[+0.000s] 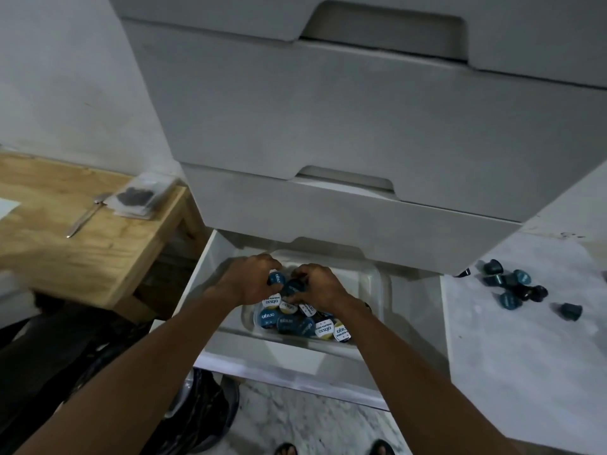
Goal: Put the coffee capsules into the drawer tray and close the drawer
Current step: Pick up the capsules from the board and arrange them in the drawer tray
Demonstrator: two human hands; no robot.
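Reaching into the open bottom drawer point(210, 290), the left hand point(249, 279) curls its fingers round a blue coffee capsule point(275, 278), held over the clear tray point(371, 287) for dropping. Beside it, the right hand point(320, 284) closes on a darker capsule point(293, 285) above the heap of capsules point(302, 320) already gathered there. Further right, loose capsules point(515, 287) wait on the marble floor point(525, 339), so the drawer probably stays open for them.

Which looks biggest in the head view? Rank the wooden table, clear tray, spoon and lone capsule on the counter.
1. wooden table
2. clear tray
3. spoon
4. lone capsule
This is apparent size only; the tray sits lower, in the open drawer.
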